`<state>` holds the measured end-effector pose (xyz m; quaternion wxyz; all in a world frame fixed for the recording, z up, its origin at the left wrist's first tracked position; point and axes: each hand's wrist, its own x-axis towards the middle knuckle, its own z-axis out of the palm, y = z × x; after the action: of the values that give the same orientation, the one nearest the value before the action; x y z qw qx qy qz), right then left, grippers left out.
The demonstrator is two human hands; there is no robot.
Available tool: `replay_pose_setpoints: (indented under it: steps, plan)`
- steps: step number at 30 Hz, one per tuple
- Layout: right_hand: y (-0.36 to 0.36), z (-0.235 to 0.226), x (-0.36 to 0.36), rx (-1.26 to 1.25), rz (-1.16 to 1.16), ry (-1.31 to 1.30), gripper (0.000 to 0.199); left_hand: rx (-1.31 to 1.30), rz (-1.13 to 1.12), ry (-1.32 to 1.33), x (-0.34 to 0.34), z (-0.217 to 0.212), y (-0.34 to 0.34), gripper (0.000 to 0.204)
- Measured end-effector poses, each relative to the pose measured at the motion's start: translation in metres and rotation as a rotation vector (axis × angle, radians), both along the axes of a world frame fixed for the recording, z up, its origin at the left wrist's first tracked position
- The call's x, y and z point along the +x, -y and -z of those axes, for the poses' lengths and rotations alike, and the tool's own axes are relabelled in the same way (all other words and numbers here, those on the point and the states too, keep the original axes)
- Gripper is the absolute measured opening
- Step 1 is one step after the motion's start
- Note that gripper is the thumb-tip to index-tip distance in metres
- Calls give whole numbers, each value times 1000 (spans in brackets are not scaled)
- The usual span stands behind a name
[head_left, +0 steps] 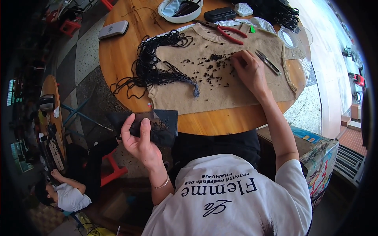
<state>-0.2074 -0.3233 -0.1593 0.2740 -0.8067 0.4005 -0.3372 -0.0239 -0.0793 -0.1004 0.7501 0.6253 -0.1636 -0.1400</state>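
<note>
My left hand (142, 143) is closed on a dark, sheer piece of fabric (168, 122), holding it off the table's near edge. Small dark specks, like beadwork, show on the fabric. Over the beige cloth (181, 96), my right hand (252, 70) has its fingertips pinched together at the right side of scattered small black beads (212, 70); what it holds, if anything, is too small to make out. To the left of these beads lies a tangled bundle of black bead strands (147, 65), gathered at a bluish knotted end. Tweezers or thread snips (267, 62) rest right of my right hand.
Red-handled pliers (232, 33) lie at the cloth's far edge. Behind are a white bowl (181, 17), a black case (219, 14) and clear round lids (289, 37). A pale case (113, 30) sits far left. Another person (73, 196) sits at lower left.
</note>
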Motion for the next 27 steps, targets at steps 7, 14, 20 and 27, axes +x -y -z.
replay_pose_setpoints:
  steps: [7,14,20,27]
  plan:
    - [1,1,-1,-29,3,-13,10,9,-1,-7,1,2,-1,33]
    - [2,2,-1,-32,12,-31,11,13,1,12,-2,2,3,32]
    - [1,2,2,-68,-37,-30,11,34,41,16,-6,2,1,32]
    - [-12,-1,-1,-215,-162,-69,15,33,153,-25,-17,-15,-14,36]
